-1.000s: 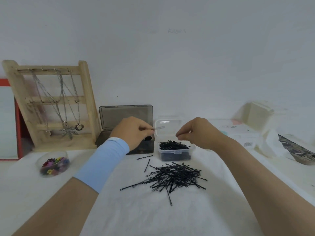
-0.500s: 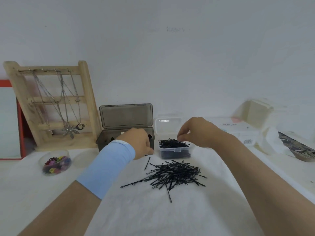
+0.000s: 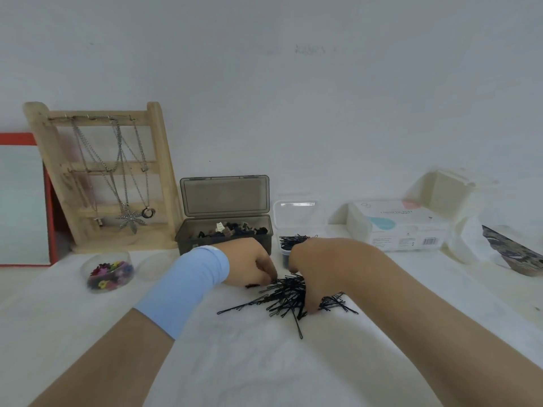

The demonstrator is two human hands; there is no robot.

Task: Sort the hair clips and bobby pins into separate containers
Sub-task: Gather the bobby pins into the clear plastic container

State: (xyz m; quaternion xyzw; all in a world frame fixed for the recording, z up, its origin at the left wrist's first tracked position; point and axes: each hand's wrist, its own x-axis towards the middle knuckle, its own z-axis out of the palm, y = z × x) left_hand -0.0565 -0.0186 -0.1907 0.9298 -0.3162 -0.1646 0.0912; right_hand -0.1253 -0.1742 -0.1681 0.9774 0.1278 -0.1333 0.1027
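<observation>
Both hands work the loose bobby pins (image 3: pixel 286 302) on the surface (image 3: pixel 264 365) — left hand (image 3: pixel 249 265) at the pile's far edge, right hand (image 3: pixel 323 268) over its middle, fingers (image 3: pixel 268 274) curled down among pins; whether either pinches one I cannot tell. The clear box (image 3: pixel 283 257) stands just behind — a short carry.

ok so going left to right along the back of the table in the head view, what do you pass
red-framed panel → wooden necklace stand → dark box of hair clips → clear box of bobby pins → white packet → patterned item
</observation>
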